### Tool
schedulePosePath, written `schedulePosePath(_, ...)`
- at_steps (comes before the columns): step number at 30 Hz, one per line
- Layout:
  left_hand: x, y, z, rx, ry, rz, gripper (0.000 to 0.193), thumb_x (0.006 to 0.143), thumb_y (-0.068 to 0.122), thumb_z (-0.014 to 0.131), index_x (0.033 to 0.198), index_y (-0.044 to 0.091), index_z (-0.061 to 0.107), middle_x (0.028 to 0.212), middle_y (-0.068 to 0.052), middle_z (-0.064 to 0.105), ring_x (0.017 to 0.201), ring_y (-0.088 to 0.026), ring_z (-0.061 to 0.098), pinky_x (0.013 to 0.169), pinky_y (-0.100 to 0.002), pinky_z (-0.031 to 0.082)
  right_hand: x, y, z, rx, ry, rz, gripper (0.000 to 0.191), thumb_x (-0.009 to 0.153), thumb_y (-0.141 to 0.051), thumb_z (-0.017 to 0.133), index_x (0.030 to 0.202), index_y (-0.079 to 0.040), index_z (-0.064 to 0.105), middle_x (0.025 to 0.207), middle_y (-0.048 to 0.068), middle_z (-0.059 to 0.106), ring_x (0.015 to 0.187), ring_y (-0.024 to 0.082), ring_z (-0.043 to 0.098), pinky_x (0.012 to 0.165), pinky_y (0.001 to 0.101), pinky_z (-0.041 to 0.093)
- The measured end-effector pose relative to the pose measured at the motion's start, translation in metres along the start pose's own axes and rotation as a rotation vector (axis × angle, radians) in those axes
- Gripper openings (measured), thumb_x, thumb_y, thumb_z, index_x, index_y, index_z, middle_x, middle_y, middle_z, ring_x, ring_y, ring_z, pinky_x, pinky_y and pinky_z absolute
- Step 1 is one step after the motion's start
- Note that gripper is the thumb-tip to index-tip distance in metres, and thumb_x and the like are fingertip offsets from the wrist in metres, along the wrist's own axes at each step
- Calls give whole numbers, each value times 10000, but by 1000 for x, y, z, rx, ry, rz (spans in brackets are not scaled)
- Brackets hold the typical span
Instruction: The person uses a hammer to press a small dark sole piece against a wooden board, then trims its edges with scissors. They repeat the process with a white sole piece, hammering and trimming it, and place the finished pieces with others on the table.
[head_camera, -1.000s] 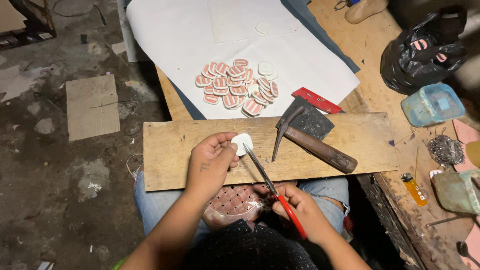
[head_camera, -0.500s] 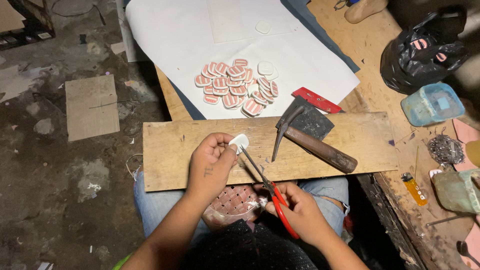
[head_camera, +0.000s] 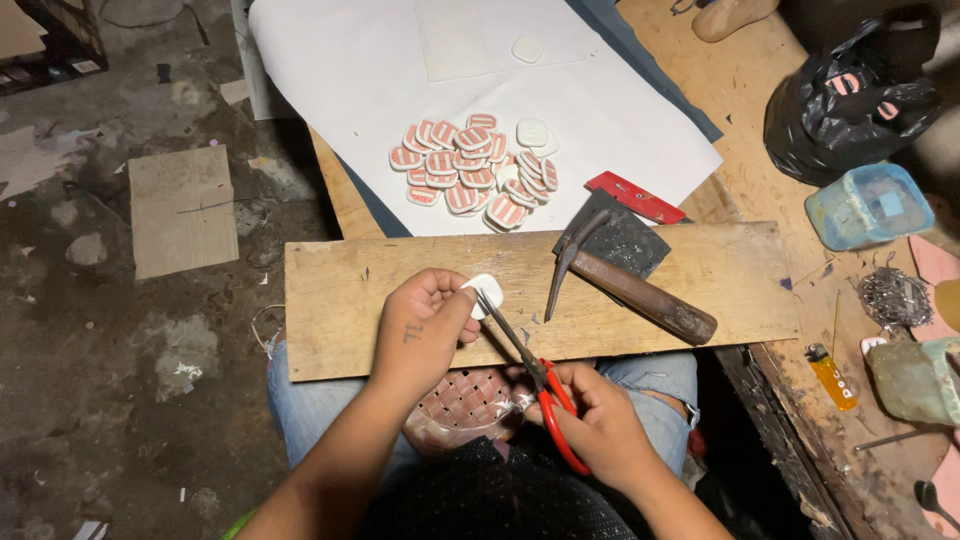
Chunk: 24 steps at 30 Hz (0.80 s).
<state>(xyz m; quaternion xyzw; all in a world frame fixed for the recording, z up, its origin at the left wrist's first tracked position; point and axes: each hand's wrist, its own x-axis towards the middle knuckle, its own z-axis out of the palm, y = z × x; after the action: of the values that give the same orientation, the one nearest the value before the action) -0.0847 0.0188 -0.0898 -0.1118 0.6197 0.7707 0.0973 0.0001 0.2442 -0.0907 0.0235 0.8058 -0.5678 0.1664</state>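
Observation:
My left hand pinches a small white rounded patch over a wooden board that lies across my lap. My right hand grips red-handled scissors, whose blades reach up to the patch's edge. A hammer with a wooden handle rests on the board to the right, its head on a dark rough block.
A pile of red-and-white striped patches sits on a white sheet beyond the board. In my lap is a red-and-white mesh piece. At the right are a black bag, a blue tub and a yellow lighter.
My left hand has turned the white patch a little against the scissor blades, and my right hand has shifted slightly with the scissors. Nothing else has moved.

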Motion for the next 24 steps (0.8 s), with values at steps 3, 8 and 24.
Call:
schedulePosePath(3, 0, -4, 2, -28, 44, 1, 112, 934, 70, 632, 979, -32, 634, 814, -88, 706, 637, -108, 645, 594, -246, 554, 0, -2, 0, -16, 9, -45, 237, 832, -83, 758, 1049, -17, 692, 874, 15, 787, 786, 57, 709, 729, 234, 575)
schedulePosePath(8, -4, -9, 7, -69, 68, 89, 105, 927, 47, 623, 1007, -15, 596, 829, -83, 691, 669, -105, 664, 616, -237, 560, 0, -2, 0, -43, 18, -144, 231, 852, -79, 727, 1069, -8, 693, 897, 35, 803, 807, 83, 750, 751, 243, 587)
schedulePosePath(24, -4, -1, 1, -30, 43, 45, 78, 926, 46, 605, 964, -19, 625, 826, -98, 707, 657, -118, 672, 619, -251, 581, 0, -18, -8, -272, 91, -196, 337, 765, -224, 848, 1008, -23, 729, 812, 88, 760, 697, 161, 712, 665, 283, 556)
